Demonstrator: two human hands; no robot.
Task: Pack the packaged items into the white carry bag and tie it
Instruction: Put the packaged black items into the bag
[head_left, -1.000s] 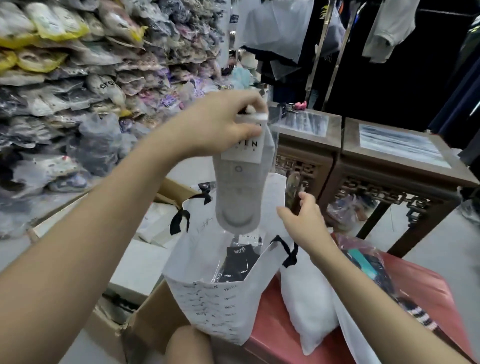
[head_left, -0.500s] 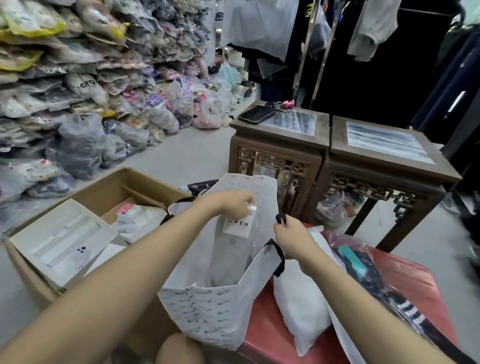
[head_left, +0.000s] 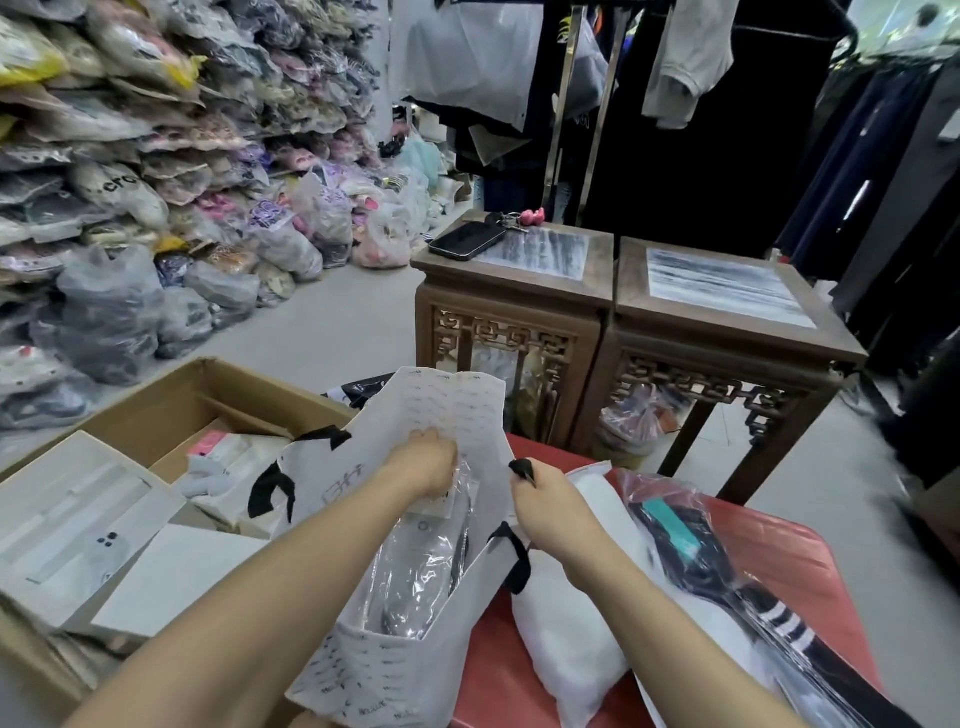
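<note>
The white carry bag (head_left: 395, 670) with black ribbon handles stands open at the near edge of a red surface (head_left: 810, 566). My left hand (head_left: 423, 462) is down inside its mouth, fingers closed on the top of a clear packet of grey socks (head_left: 415, 566) that lies in the bag on other packets. My right hand (head_left: 545, 506) pinches the bag's right rim at its black handle and holds it open. A white padded packet (head_left: 566, 644) and a clear packet of dark striped items (head_left: 701, 566) lie to the right of the bag.
An open cardboard box (head_left: 171, 410) with white boxes and packets sits at the left. Two carved wooden tables (head_left: 519, 312) stand behind, one bearing a phone (head_left: 467, 240) and keys. Bagged goods are piled along the left wall (head_left: 156, 182); clothes hang at the back.
My left hand has come down from head height with the grey sock packet and pushed it into the bag. My right hand has stayed at the bag's right rim.
</note>
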